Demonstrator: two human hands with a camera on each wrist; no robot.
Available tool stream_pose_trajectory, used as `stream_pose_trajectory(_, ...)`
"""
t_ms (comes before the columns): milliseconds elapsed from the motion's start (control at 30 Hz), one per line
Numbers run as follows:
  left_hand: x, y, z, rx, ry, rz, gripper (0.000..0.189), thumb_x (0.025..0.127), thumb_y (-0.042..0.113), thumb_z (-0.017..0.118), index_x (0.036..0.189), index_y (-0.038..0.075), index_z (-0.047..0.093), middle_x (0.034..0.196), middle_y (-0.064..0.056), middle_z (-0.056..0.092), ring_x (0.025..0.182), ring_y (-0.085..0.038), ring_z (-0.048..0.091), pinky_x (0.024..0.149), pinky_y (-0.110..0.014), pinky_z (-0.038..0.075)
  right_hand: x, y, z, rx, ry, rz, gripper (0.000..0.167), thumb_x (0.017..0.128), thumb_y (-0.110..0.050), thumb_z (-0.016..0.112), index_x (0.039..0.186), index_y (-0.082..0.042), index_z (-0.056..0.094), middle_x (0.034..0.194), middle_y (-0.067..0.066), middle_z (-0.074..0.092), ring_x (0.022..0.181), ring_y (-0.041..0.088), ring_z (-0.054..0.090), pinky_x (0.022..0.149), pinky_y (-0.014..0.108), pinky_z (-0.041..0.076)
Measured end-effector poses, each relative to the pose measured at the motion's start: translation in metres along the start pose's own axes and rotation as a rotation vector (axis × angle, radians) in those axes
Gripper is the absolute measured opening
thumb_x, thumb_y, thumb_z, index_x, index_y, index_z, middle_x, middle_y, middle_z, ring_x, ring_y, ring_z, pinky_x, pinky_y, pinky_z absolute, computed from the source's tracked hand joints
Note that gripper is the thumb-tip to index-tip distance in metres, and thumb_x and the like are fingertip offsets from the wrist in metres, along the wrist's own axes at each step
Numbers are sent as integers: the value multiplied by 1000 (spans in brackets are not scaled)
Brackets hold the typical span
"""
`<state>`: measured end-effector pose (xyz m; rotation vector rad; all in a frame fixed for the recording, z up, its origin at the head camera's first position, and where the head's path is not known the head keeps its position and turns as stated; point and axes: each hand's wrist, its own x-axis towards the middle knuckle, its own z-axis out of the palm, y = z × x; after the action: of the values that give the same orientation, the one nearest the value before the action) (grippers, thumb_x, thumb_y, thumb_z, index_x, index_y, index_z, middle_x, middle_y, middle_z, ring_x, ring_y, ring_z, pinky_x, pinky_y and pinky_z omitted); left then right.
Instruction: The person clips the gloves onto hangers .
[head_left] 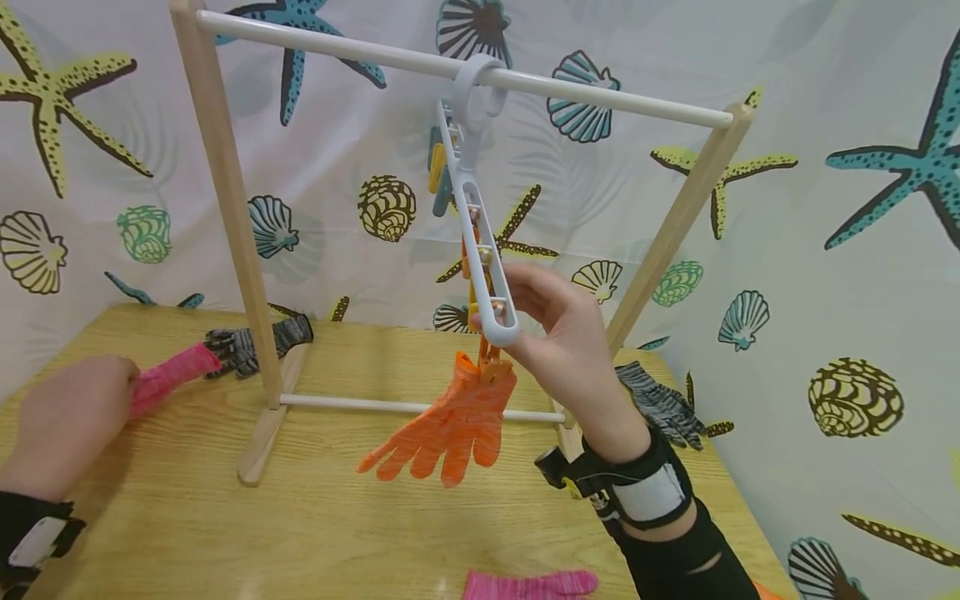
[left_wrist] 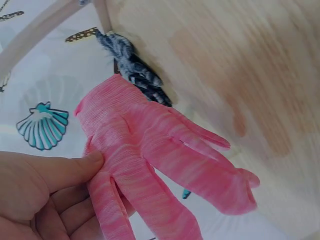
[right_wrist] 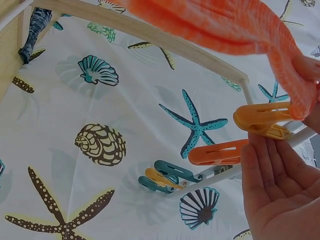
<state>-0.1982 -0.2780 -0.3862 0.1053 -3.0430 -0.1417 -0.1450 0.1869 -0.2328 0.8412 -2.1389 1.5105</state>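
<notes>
My left grip (head_left: pixel 71 417) held a pink glove (left_wrist: pixel 135 145), knitted, streaked paler, its fingers limp, at the worktop's (head_left: pixel 300 525) left side. Farther off, my right grip (head_left: pixel 566 342) pinched a yellow clip (right_wrist: pixel 257 117) beneath the pale hanger (head_left: pixel 501 335); an orange glove (head_left: pixel 453 425) hung there, fingers down.

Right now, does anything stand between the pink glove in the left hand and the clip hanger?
In the head view, the left wooden rack post lies between the held pink glove and the clip hanger; I can't tell whether it blocks the direct path.
</notes>
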Motion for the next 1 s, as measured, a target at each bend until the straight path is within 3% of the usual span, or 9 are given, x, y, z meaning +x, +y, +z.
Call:
stream_pose_trajectory(333,-10,10,-5,38,18,14,13,92,-11,68,103,-17,71,77,-23,67,65,-27,52,65,-50,57,-2,1,2,10,5,8,42,83,18,78,124,11,69,120,25,72,103,6,73,107,33,59)
stream_pose_trajectory(600,-21,19,-15,29,-11,50,13,91,-7,72,100,-16,71,70,-13,55,65,-28,48,59,-40,48,-2,1,2,13,9,6,41,83,18,78,123,11,69,121,25,72,103,6,74,106,34,59)
stream_pose_trajectory(767,-24,22,-17,15,13,77,12,94,1,72,90,-11,72,64,-9,50,62,-25,46,55,-36,40,-1,2,2,11,11,10,41,83,17,79,123,10,69,120,24,73,102,7,74,106,34,59)
stream_pose_trajectory(1000,-31,27,-18,-12,76,104,10,93,0,72,88,-8,74,62,-6,50,58,-24,44,50,-36,38,-1,2,2,20,14,25,39,85,16,77,123,11,69,120,25,72,102,5,73,106,33,59)
